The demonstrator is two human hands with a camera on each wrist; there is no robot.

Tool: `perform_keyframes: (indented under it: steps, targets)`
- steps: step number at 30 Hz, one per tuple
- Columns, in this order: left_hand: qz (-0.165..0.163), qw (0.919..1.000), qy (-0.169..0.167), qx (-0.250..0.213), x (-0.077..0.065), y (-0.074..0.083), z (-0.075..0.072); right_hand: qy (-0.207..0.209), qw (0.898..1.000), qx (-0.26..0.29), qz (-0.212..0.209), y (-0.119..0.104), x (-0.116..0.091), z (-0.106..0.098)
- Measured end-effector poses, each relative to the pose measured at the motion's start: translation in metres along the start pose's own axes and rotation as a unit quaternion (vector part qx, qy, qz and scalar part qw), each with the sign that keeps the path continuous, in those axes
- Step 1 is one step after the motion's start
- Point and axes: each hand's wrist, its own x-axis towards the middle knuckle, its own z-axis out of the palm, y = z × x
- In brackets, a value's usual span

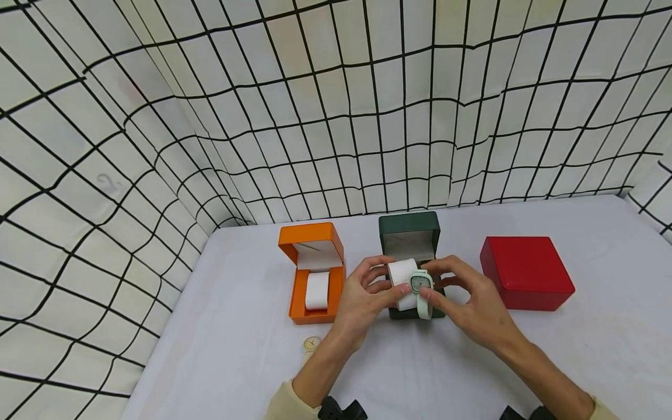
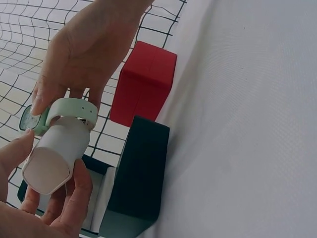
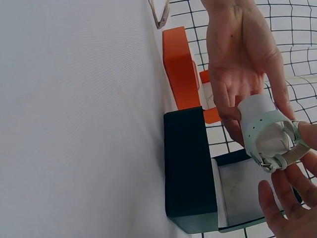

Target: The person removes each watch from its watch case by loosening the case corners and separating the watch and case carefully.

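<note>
Left grip [image 1: 366,294] around white cushion [image 1: 402,271], gold watch [image 1: 311,343] partly hidden.

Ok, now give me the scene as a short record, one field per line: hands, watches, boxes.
Left hand: left hand grips a white cushion
Right hand: right hand pinches a mint-green watch, its looped strap at the cushion's end
Green box: green box open, by the hands
Orange box: orange box open, second cushion inside
Red box: red box closed
Other watch: pale-dialed watch on the table, beside the left forearm
</note>
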Motion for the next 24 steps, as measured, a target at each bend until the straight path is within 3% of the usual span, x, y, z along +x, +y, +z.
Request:
perform_keyframes:
  steps: [5, 13, 24]
  targets:
    - [0.004, 0.9999, -0.006, 0.009, 0.0011, -0.0016, -0.0004, 0.004, 1.000, 0.019, -0.003, 0.0006, -0.0005, -0.0006]
    - [0.007, 0.9995, -0.028, -0.013, 0.0010, -0.0008, -0.0023, 0.024, 1.000, -0.003, 0.020, 0.0003, -0.0020, -0.0013]
    - [0.007, 1.0000, -0.005, -0.001, 0.0015, -0.0004, -0.0031, 0.019, 0.996, 0.009, 0.086, -0.0030, -0.0048, -0.0035]
